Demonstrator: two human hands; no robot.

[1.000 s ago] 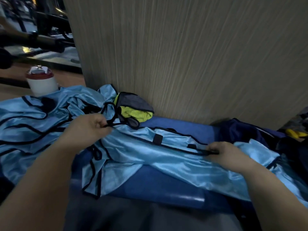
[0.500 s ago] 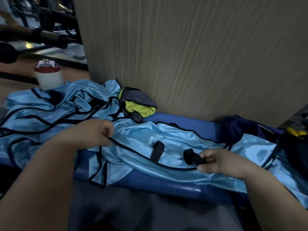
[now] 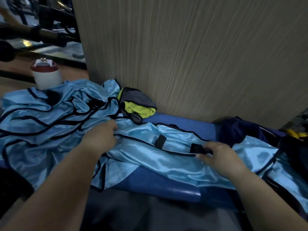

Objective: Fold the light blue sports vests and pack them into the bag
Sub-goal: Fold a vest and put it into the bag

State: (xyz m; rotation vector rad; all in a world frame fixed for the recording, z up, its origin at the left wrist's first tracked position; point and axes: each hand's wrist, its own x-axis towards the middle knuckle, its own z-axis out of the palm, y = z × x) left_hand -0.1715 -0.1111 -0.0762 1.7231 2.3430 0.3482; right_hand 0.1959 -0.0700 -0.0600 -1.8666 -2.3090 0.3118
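Since half a second ago we have laid the trimmed edge back down. Our left hand point(image 3: 101, 137) now grips the light blue vest point(image 3: 166, 157) beside the pile of vests point(image 3: 41, 120) at left, fingers curled into the cloth. Our right hand point(image 3: 218, 155) pinches its black tab point(image 3: 197, 148) low (no longer lifted). The vest lies stretched across the blue bench point(image 3: 158, 185), so we judge the folding is only beginning.

no text, label or number can be read anywhere.
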